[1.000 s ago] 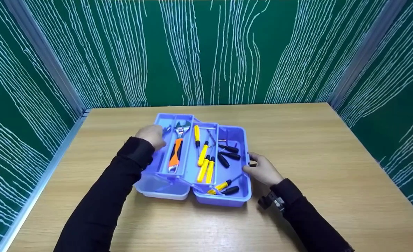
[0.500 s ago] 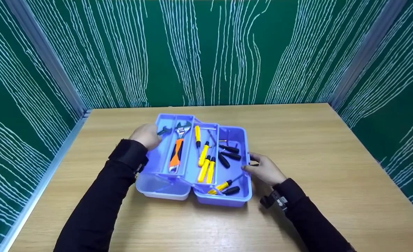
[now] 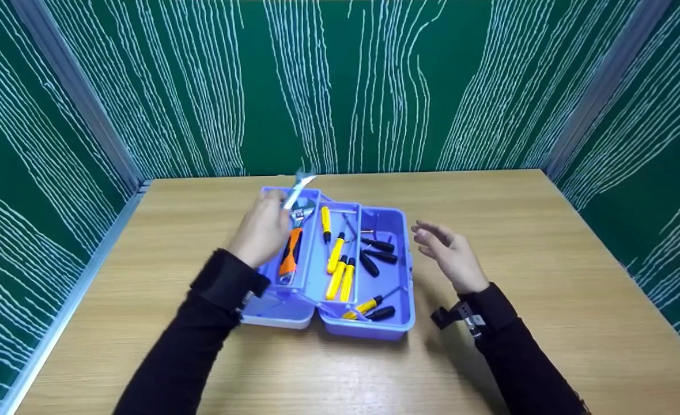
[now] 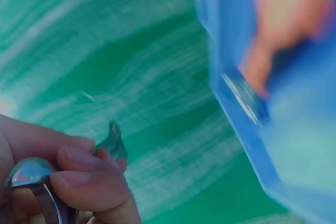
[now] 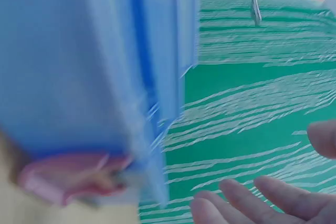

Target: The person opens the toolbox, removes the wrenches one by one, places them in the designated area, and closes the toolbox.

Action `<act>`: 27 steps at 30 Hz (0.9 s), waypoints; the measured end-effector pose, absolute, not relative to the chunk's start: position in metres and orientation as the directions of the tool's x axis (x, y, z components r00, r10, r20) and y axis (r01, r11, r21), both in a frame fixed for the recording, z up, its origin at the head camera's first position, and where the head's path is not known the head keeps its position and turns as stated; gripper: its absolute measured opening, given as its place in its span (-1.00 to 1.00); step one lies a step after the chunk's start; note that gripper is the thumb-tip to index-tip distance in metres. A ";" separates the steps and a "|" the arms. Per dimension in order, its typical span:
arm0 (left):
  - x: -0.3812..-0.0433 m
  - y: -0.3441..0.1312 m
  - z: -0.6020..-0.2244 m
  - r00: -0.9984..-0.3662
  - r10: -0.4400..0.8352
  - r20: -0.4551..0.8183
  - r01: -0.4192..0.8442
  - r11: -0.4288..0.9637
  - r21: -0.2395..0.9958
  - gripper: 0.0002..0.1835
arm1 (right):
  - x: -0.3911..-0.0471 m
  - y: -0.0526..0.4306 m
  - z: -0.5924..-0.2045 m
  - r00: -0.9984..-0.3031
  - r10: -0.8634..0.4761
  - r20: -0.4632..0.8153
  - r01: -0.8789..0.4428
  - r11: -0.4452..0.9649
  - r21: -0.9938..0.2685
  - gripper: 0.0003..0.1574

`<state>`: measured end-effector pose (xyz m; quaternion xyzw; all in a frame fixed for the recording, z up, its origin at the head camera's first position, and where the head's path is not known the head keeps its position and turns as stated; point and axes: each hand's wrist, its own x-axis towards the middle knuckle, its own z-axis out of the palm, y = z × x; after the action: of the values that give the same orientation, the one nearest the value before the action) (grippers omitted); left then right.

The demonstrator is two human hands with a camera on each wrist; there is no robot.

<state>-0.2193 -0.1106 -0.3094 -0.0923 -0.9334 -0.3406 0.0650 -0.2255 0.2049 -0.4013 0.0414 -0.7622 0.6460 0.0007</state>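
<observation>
- Carefully now: the left hand [image 3: 261, 229] pinches a silver wrench [image 3: 298, 191] above the toolbox [image 3: 369, 330], by its far left corner; a firm grip should help.
- Lifting clear of the orange-handled wrench [image 3: 290, 253], inside the toolbox's left part, seems wise.
- The right hand [image 3: 452, 256], fingers loose, holding nothing, just right of the toolbox, could steady it.

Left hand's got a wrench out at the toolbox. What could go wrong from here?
1. The silver wrench juts from the left hand; it might slip, or knock the orange-handled adjustable wrench in the tray.
2. The right hand is open beside the toolbox, not bracing it, so a bump against the fanned-out trays could shift the box.
</observation>
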 end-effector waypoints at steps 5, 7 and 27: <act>-0.203 -0.079 -0.325 -0.936 0.199 0.292 0.350 0.634 0.690 -0.73 | -0.219 0.185 -0.389 -0.990 -0.070 0.125 -0.133 0.115 -0.984 -0.45; -0.198 -0.068 -0.333 -0.921 0.234 0.313 0.389 0.617 0.684 -0.73 | -0.217 0.177 -0.387 -0.986 -0.101 0.129 -0.139 0.104 -0.985 -0.47; -0.181 -0.013 -0.379 -0.848 0.247 0.469 0.518 0.570 0.638 -0.81 | -0.210 0.121 -0.388 -0.980 -0.162 0.115 -0.109 -0.046 -0.993 -0.80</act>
<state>-0.1809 -0.0134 -0.3786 -0.2199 -0.8702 -0.4085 0.1661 -0.2103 0.1211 -0.3880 0.0981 -0.6903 0.7166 -0.0182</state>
